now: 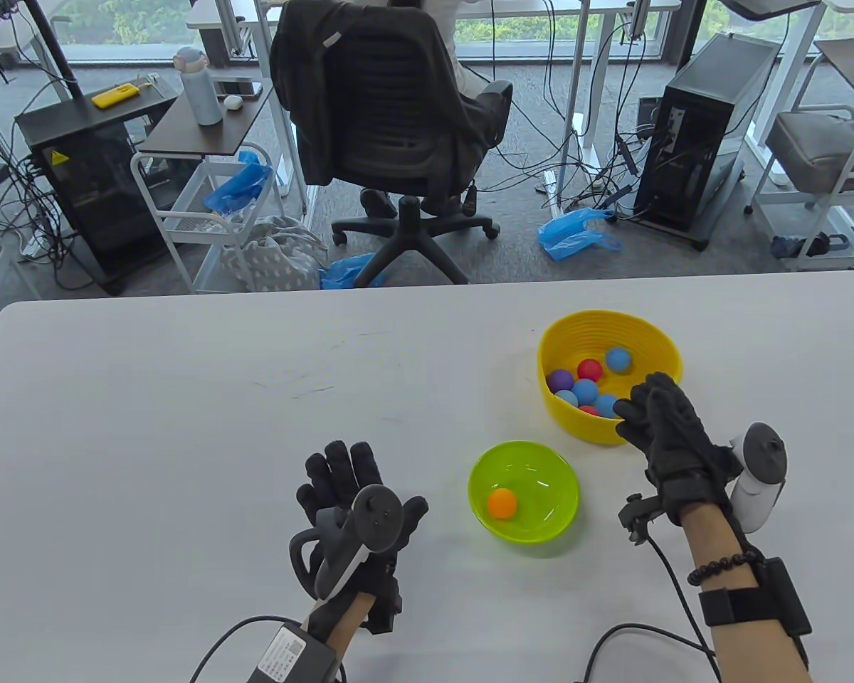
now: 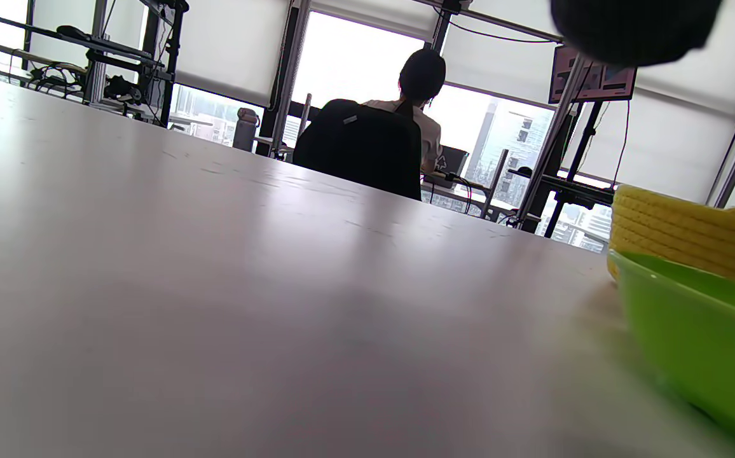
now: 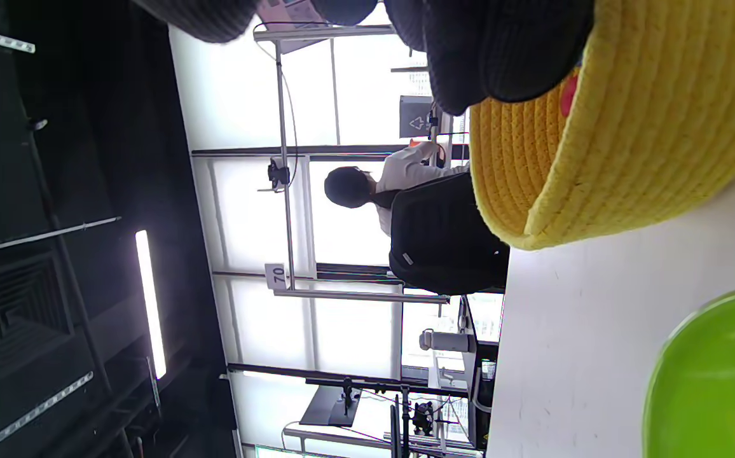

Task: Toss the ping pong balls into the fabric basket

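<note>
Yellow woven rope formed the round fabric basket point(image 1: 610, 334) at the far right of the white table point(image 1: 185, 398), with coloured ping pong balls inside, and the right hand point(image 1: 665, 430) hung at its near rim, fingers curled; whether they pinched a ball I could not tell. The one orange ping pong ball point(image 1: 502, 503) left in the translucent green plastic bowl point(image 1: 524, 491) lay near-left of that hand. The left hand point(image 1: 356, 498) rested flat, fingers loosely spread, left of the bowl; both hands looked about equally near the ball.

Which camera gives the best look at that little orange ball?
The table view: the small orange ping pong ball lies fully visible inside the lime-green plastic bowl. The left wrist view shows only an orange sliver above the bowl's rim; the right wrist view shows the bowl, not the ball.
</note>
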`<state>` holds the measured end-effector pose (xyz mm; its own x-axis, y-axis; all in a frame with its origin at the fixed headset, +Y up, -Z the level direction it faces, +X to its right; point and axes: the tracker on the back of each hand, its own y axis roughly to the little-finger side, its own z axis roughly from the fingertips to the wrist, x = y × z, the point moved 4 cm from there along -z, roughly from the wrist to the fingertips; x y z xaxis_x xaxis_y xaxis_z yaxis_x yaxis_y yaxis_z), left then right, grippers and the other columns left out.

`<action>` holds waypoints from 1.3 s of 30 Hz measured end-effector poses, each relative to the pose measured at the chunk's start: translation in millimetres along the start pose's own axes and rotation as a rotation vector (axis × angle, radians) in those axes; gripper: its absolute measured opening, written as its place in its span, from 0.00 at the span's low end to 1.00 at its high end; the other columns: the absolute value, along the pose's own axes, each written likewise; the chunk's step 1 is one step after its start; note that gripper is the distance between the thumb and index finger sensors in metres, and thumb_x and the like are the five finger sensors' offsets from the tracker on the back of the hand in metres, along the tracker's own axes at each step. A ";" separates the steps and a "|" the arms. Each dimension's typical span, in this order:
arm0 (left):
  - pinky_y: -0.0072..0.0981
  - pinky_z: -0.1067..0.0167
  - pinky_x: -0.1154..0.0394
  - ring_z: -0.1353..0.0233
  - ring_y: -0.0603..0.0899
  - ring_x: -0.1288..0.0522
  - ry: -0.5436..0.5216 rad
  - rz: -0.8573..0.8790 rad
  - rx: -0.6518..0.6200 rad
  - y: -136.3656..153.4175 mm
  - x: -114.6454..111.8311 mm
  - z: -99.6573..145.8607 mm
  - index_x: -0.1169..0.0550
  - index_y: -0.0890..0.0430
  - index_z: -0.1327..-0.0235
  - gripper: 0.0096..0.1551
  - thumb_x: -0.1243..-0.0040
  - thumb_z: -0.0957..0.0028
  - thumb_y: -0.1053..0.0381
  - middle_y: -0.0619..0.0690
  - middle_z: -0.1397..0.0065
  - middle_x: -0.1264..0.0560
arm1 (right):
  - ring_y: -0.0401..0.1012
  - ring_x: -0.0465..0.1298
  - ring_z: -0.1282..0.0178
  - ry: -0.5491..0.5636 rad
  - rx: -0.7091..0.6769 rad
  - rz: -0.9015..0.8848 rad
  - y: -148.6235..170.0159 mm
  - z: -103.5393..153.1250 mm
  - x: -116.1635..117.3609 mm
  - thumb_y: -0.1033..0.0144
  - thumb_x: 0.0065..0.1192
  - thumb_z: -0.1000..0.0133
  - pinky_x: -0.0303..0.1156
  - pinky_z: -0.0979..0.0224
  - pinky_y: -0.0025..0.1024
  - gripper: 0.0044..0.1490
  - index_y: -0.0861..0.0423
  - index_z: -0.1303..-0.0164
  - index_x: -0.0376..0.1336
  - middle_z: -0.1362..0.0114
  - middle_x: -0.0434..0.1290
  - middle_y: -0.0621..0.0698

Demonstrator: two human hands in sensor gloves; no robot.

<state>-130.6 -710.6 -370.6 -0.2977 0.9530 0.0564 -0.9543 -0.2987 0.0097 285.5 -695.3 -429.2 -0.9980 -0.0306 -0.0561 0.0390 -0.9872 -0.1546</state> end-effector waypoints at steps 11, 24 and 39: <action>0.79 0.26 0.61 0.17 0.78 0.65 -0.010 0.019 -0.019 -2.1 3.2 1.9 0.55 0.61 0.16 0.63 0.42 0.51 0.31 0.66 0.13 0.64 | 0.65 0.71 0.28 -0.261 -0.215 0.649 -25.2 22.6 98.8 0.51 0.57 0.36 0.70 0.28 0.59 0.36 0.55 0.20 0.58 0.17 0.59 0.67; 0.79 0.26 0.61 0.18 0.78 0.65 -0.028 0.003 -0.014 -0.3 5.5 1.7 0.55 0.61 0.16 0.63 0.42 0.51 0.30 0.66 0.13 0.64 | 0.67 0.67 0.25 -0.585 -0.183 0.992 9.7 35.6 166.7 0.54 0.60 0.38 0.65 0.26 0.64 0.31 0.53 0.25 0.65 0.15 0.59 0.64; 0.79 0.26 0.61 0.18 0.78 0.65 -0.038 0.003 0.006 4.4 8.3 2.4 0.55 0.61 0.16 0.63 0.42 0.51 0.30 0.66 0.13 0.64 | 0.68 0.67 0.25 -0.726 -0.075 1.191 40.5 37.3 185.0 0.58 0.60 0.38 0.65 0.26 0.65 0.31 0.55 0.24 0.64 0.15 0.58 0.65</action>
<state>-137.2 -704.1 -367.6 -0.2993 0.9495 0.0942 -0.9532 -0.3020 0.0154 100.6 -746.8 -409.1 -0.1648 -0.9314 0.3246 0.8518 -0.3003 -0.4292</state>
